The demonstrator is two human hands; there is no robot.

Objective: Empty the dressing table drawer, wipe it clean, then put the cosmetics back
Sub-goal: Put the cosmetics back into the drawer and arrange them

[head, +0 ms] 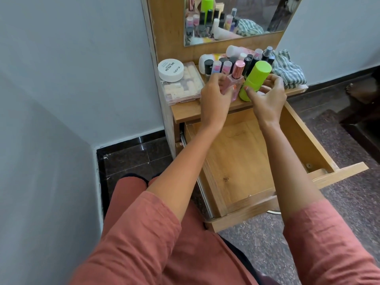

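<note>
The left grip (213,97) is clamped round the lower body of the pink bottle (235,83), which rises at its 1 o'clock. It looks like glass, so likely heavy, slick and breakable; hold the body, not the cap. The right grip (266,95) curls round the tilted green bottle (256,79) at its 11 o'clock — probably light, stiff plastic. Both sit at the front edge of the desk (185,112); the drawer (236,157) gapes at 6 o'clock.
</note>
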